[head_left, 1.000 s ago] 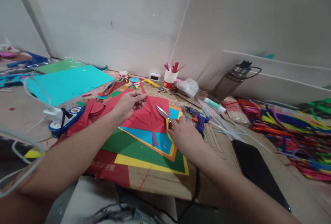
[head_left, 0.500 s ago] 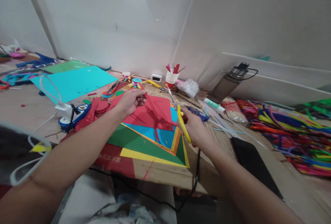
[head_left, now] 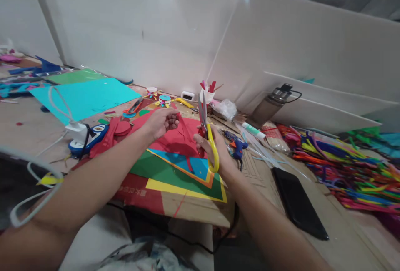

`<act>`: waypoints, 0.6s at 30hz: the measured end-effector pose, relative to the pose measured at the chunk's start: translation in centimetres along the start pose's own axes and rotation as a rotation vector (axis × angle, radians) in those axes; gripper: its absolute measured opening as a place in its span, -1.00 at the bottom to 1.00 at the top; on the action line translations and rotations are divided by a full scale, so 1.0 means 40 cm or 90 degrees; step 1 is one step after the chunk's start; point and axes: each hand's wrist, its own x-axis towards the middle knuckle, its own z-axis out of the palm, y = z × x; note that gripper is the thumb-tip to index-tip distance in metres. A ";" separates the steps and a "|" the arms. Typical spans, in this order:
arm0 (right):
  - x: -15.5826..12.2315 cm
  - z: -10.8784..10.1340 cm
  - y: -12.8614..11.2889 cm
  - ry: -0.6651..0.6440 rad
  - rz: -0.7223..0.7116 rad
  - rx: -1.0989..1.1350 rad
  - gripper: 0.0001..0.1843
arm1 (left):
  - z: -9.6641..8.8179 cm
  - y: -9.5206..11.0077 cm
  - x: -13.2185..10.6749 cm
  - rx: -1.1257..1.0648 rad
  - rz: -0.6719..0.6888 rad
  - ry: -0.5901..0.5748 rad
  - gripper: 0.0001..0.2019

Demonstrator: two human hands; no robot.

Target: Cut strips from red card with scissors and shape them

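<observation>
Right hand (head_left: 222, 151) grips scissors (head_left: 203, 114) pointing up, nearly vertical in view.

Legible lettering: none that I can make out. Cardboard (head_left: 150, 205): one row of pale characters on the red part before me, unreadable. Tube (head_left: 253, 130): label too blurred for me. White gadget (head_left: 187, 96): dark screen, nothing I can read.

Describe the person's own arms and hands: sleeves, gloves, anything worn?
Left forearm and right forearm bare, no sleeves in view. Left hand and right hand ungloved. No watch or bracelet visible.
</observation>
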 end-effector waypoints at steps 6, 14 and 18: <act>-0.022 0.014 -0.027 -0.028 0.047 -0.078 -0.57 | 0.018 -0.032 -0.009 0.029 -0.023 -0.025 -0.92; -0.036 0.014 -0.024 -0.026 0.093 0.045 -0.59 | 0.020 -0.052 -0.022 0.018 0.006 -0.128 -0.91; -0.037 0.012 -0.022 -0.024 0.098 0.050 -0.58 | 0.026 -0.052 -0.031 0.018 0.018 -0.132 -0.89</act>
